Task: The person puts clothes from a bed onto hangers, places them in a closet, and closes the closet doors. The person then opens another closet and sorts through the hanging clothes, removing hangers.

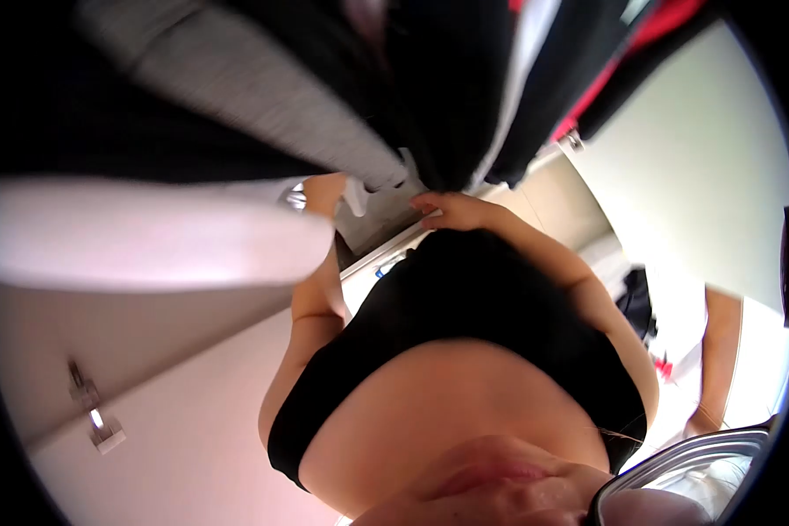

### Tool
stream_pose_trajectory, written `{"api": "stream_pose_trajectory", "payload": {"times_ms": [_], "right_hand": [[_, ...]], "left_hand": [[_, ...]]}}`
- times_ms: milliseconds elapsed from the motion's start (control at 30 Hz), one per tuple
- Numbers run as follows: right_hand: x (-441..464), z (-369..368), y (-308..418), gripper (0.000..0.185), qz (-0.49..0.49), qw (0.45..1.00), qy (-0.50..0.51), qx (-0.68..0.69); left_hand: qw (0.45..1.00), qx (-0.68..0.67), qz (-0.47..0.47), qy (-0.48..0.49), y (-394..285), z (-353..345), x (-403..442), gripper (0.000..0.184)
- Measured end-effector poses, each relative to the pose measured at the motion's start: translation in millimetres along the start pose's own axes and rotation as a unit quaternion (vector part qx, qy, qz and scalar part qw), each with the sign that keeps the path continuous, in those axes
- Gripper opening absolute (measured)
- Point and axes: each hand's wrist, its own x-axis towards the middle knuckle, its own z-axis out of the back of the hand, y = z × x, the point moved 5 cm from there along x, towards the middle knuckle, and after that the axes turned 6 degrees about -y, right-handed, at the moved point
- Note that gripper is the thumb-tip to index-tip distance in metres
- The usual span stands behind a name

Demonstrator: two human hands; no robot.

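My right hand (451, 210) is by the lower end of a dark hanging garment (451, 105), its thumb and fingers apart; whether it touches the cloth is unclear. Partly behind a white garment (158, 235), my left hand (326, 191) shows only in part, its fingers hidden. A small shiny silvery thing (296, 196) lies beside it, and a white piece (357, 195) hangs close by. Between the dark clothes a grey garment (254, 96) hangs down towards both hands.
A pale door panel (693, 167) stands at the right, with a red-edged garment (605, 79) near it. Another bare arm (720, 355) shows at the far right, its owner unclear. A metal hinge (94, 406) is at the lower left, beside a pale panel (210, 421).
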Motion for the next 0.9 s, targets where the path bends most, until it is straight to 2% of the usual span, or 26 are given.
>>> {"api": "stream_pose_trajectory", "payload": {"times_ms": [100,200,267,333,400,467,500,533,567,600,633,700,733,767,800,833,867,900], "right_hand": [[16.2,4.7,60.9,0.049,0.054,0.998,0.036,0.022],[53.0,-7.5,57.8,0.048,0.048,0.993,0.063,0.084],[85.0,-29.0,31.2,0.044,-0.015,0.989,0.107,0.097],[114.5,-64.1,-9.9,0.052,-0.049,0.979,0.161,0.118],[111.3,-92.6,33.0,0.06,-0.101,0.967,0.207,0.105],[107.1,-115.9,68.7,0.061,-0.251,0.934,0.177,0.18],[111.6,-131.9,85.9,0.061,-0.292,0.919,0.145,0.22],[127.1,-136.0,96.6,0.061,-0.097,0.962,0.148,0.208],[136.6,-143.3,102.5,0.061,0.102,0.965,0.148,0.192],[139.7,-146.1,106.8,0.062,0.172,0.954,0.149,0.195],[141.9,-148.6,111.0,0.063,0.24,0.938,0.149,0.2],[160.0,-163.5,121.7,0.067,0.124,0.949,0.152,0.245],[165.8,-154.4,116.2,0.07,0.071,0.947,0.153,0.274],[173.2,-164.0,115.8,0.071,-0.067,0.844,0.262,0.463],[173.1,-171.8,126.1,0.072,-0.239,0.697,0.314,0.599],[171.5,-167.4,138.3,0.071,-0.205,0.704,0.316,0.602],[158.8,-161.6,171.9,0.069,-0.17,0.71,0.318,0.605],[152.1,-155.6,189.0,0.065,-0.114,0.755,0.27,0.587]], "left_hand": [[0.999,0.0,0.004,-0.052,-7.7,24.0,-9.4,0.031],[0.995,-0.009,0.011,-0.1,-9.3,44.1,-13.0,0.03],[0.991,-0.018,0.013,-0.133,-1.0,47.8,-24.5,0.03],[0.987,-0.02,0.012,-0.16,-5.1,64.0,-46.2,0.03],[0.986,-0.021,0.015,-0.167,-10.1,83.1,-70.2,0.03],[0.992,-0.019,0.042,-0.114,-15.4,101.8,-92.3,0.028],[0.994,0.006,0.044,-0.096,-21.9,111.6,-105.0,0.027],[0.996,0.028,0.047,-0.075,-29.1,117.9,-118.3,0.026],[0.996,0.048,0.049,-0.052,-33.8,122.6,-134.1,0.025],[0.995,0.033,-0.051,-0.085,-47.5,126.4,-150.5,0.023],[0.993,0.025,-0.102,-0.047,-59.0,120.0,-163.3,0.023],[0.973,-0.185,-0.135,-0.034,-83.4,133.7,-184.1,0.021],[0.939,-0.319,-0.127,0.017,-101.7,123.6,-181.1,0.022],[0.924,-0.361,-0.096,0.077,-96.2,114.3,-184.6,0.024],[0.903,-0.402,-0.065,0.135,-86.9,104.9,-190.6,0.026],[0.875,-0.442,-0.034,0.194,-78.7,96.8,-199.7,0.027],[0.852,-0.464,0.09,0.226,-68.6,95.3,-212.0,0.03],[0.837,-0.496,0.167,0.158,-60.4,100.2,-220.0,0.031]]}}
